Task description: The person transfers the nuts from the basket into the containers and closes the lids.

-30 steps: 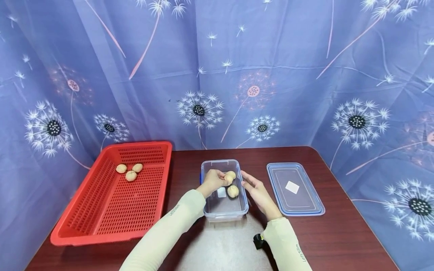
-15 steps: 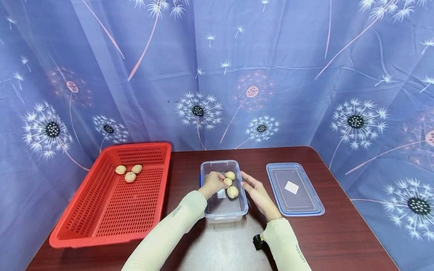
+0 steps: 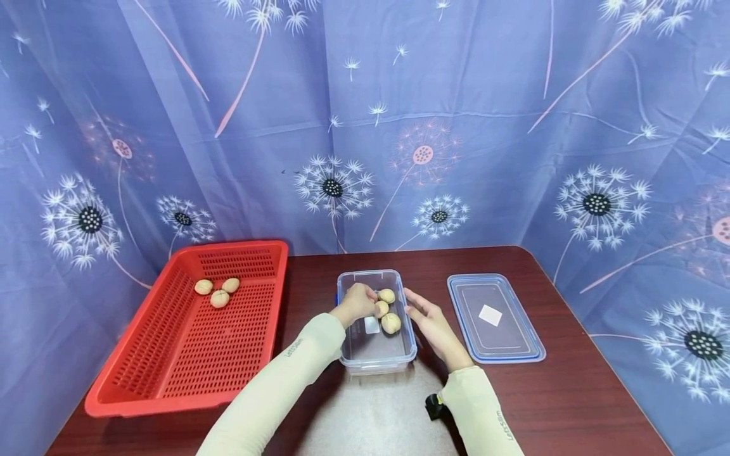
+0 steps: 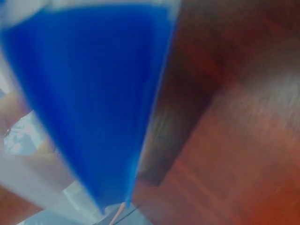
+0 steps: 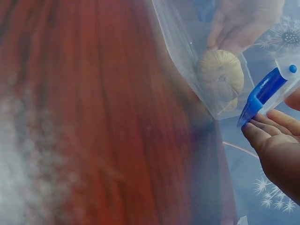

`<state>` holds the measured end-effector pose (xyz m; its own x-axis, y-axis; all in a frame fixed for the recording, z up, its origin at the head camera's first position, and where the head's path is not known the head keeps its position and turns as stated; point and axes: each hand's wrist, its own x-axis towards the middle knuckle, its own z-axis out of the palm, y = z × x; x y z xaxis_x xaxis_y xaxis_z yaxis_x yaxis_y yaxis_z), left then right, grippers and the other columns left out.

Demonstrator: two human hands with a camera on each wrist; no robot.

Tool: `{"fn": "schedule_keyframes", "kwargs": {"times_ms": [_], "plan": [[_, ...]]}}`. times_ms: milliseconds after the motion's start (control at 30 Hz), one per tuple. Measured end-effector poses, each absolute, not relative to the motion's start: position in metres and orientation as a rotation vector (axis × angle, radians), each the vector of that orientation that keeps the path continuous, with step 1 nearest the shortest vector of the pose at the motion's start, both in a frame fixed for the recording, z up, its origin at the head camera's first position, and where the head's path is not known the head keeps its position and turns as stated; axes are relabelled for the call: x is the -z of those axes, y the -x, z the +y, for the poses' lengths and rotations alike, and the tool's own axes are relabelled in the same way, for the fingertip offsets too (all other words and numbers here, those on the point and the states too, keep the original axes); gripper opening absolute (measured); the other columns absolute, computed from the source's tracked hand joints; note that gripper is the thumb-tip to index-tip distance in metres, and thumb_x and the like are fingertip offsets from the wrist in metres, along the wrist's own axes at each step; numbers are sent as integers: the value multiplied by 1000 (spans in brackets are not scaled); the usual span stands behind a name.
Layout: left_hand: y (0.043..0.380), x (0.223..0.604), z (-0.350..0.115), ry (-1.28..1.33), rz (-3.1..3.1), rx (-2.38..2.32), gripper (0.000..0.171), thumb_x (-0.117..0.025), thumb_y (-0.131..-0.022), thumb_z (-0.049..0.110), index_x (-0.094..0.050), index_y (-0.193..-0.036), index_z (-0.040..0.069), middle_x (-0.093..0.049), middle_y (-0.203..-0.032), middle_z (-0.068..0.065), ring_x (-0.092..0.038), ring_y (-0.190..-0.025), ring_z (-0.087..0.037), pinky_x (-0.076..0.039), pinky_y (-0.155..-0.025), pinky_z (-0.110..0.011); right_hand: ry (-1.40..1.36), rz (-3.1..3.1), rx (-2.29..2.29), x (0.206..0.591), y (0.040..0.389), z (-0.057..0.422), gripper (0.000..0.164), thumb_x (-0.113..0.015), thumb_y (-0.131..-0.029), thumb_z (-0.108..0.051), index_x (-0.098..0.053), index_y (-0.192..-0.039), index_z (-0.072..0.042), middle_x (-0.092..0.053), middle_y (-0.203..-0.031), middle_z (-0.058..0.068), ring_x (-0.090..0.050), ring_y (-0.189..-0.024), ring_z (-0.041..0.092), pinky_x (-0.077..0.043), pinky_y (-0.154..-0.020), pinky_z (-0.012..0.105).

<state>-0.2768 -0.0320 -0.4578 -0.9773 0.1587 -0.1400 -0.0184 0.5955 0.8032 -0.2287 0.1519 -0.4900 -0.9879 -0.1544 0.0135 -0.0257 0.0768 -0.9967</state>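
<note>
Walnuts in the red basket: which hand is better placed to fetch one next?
Probably the left hand: it is nearer the red basket, while the right hand is at the opposite side of the clear box.

Wears a pale cream left sleeve (image 3: 279, 387) and matching right sleeve (image 3: 482, 408), both close-fitting and reaching the wrist. Bears small dark lettering (image 3: 293, 348) along each. Shows a black block (image 3: 435, 406), flecked yellow-green, at the right sleeve's left edge.
</note>
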Motion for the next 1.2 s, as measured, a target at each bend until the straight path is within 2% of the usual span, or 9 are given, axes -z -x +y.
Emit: {"fn": "schedule_keyframes", "kwargs": {"times_ms": [267, 400, 500, 600, 833, 1000, 1200], "plan": [[289, 429, -35, -118, 2596, -1335, 25, -70, -78, -4, -66, -102, -8, -67, -93, -13, -62, -91, -26, -52, -85, -34, 197, 2230, 2062, 492, 230, 152, 47, -50, -99, -5, -39, -144, 3, -39, -147, 19, -35, -137, 31, -26, -112, 43], [296, 414, -39, -138, 2643, -1374, 24, -69, -77, -4, -69, -101, -8, -69, -97, -15, -64, -91, -26, -52, -83, -32, 196, 2230, 2070, 491, 231, 152, 47, -50, -99, -5, -39, -144, 3, -39, -147, 19, -35, -137, 31, -25, -113, 42], [299, 401, -46, -161, 2621, -1428, 24, -67, -80, -4, -68, -103, -8, -69, -99, -18, -65, -91, -27, -53, -80, -33, 199, 2231, 2071, 492, 230, 152, 47, -50, -98, -5, -39, -143, 3, -39, -147, 19, -35, -137, 31, -26, -112, 42], [301, 387, -56, -177, 2581, -1469, 24, -65, -85, -1, -66, -108, -8, -68, -102, -20, -65, -94, -29, -53, -82, -34, 195, 2238, 2065, 492, 231, 152, 47, -50, -98, -4, -40, -143, 3, -40, -147, 19, -36, -136, 31, -27, -112, 42], [311, 366, -94, -282, 2553, -1607, 29, -67, -88, 7, -66, -115, -4, -68, -109, -19, -63, -100, -27, -49, -90, -34, 180, 2250, 2056, 492, 230, 151, 47, -51, -97, -5, -42, -143, 2, -42, -146, 18, -38, -135, 31, -29, -111, 43], [311, 354, -130, -321, 2511, -1729, 33, -65, -92, 12, -63, -121, -2, -64, -120, -19, -60, -109, -29, -43, -99, -41, 170, 2230, 2073, 491, 230, 151, 46, -51, -98, -4, -42, -143, 2, -42, -146, 19, -37, -135, 31, -28, -111, 43], [307, 349, -175, -256, 2516, -1841, 39, -65, -93, 18, -59, -127, 0, -61, -126, -19, -57, -115, -29, -38, -106, -40, 177, 2217, 2081, 489, 230, 150, 46, -50, -98, -5, -41, -143, 2, -40, -147, 18, -37, -136, 30, -27, -111, 42]]}}
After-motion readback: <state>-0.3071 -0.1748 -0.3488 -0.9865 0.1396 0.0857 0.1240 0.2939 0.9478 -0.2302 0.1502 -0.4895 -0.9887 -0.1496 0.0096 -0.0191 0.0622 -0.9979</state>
